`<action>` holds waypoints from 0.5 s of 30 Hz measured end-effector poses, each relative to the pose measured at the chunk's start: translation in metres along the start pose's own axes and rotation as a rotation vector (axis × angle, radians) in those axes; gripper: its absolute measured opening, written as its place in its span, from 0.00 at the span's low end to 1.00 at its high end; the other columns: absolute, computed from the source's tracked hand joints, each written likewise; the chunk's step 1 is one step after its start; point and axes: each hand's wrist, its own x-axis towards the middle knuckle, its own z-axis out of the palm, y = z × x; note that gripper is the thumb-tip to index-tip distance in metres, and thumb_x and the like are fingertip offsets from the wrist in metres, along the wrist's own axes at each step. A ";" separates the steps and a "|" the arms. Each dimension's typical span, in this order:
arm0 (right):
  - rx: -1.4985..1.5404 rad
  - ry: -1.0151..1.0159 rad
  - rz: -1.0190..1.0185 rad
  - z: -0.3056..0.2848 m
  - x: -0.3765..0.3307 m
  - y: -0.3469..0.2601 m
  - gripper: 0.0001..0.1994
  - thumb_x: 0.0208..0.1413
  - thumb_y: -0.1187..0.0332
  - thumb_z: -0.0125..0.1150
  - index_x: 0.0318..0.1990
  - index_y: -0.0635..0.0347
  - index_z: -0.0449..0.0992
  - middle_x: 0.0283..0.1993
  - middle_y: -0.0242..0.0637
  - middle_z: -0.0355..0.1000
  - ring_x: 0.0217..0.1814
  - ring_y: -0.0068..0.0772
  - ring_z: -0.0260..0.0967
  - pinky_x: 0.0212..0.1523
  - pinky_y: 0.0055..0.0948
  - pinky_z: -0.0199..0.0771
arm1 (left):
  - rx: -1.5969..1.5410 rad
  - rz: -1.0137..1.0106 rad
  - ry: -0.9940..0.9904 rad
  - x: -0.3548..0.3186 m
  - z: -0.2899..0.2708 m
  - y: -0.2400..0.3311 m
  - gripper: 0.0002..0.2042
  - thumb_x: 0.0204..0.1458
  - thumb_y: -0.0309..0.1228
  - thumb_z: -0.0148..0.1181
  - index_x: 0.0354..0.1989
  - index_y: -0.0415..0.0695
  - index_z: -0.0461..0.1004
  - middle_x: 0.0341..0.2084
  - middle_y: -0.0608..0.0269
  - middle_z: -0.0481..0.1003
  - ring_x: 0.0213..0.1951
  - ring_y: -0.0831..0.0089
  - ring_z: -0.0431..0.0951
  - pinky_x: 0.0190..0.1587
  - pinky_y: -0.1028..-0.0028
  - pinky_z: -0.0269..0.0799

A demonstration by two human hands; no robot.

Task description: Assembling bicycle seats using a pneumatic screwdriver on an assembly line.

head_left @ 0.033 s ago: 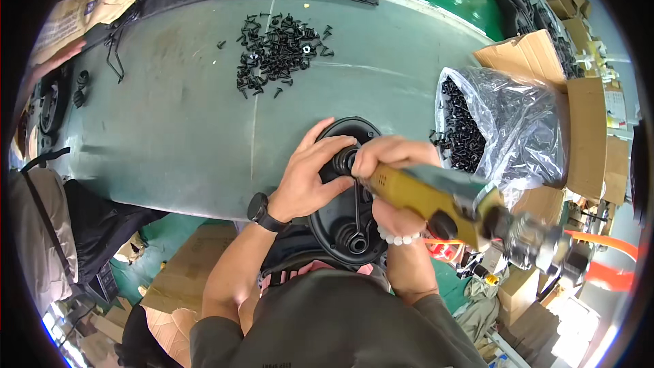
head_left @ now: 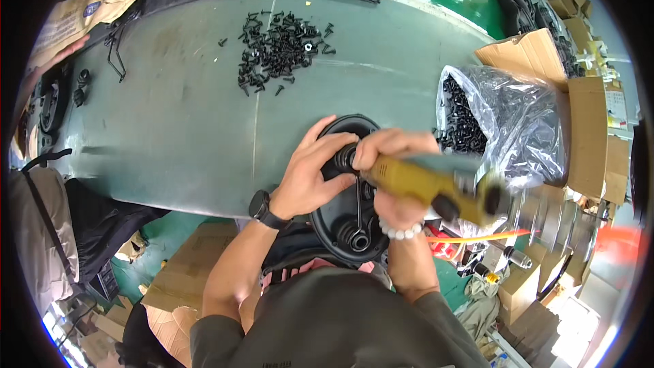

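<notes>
Over the near table edge lies a black oval part (head_left: 325,228) with raised rings and a slim metal rod (head_left: 359,208) along it. My left hand (head_left: 310,174) is spread over its left side, thumb and fingertips around the upper ribbed ring (head_left: 344,155). Wrapped round a yellow air tool (head_left: 409,182), my right hand (head_left: 396,146) brings the tool's front end to that same ring. The contact point is hidden by my fingers, and the tool's rear is smeared by motion. At the rod's lower end sits another ribbed ring (head_left: 351,237).
Loose black screws (head_left: 279,51) lie heaped on the green table (head_left: 177,123). To the right, a carton (head_left: 587,140) holds a clear plastic bag (head_left: 521,126) with more black screws. An orange hose (head_left: 477,236) runs at lower right. Another person's hand (head_left: 61,54) shows at far left.
The air tool's rear end has swung slightly up and left and is more blurred. My left hand and the oval part have hardly shifted.
</notes>
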 end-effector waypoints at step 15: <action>0.131 0.369 -0.260 -0.045 -0.048 -0.089 0.42 0.50 0.24 0.38 0.46 0.61 0.65 0.19 0.37 0.65 0.14 0.34 0.62 0.17 0.29 0.65 | -0.051 -0.152 0.226 0.061 -0.009 -0.020 0.21 0.37 0.29 0.72 0.43 0.39 0.75 0.37 0.57 0.77 0.42 0.71 0.76 0.47 0.71 0.71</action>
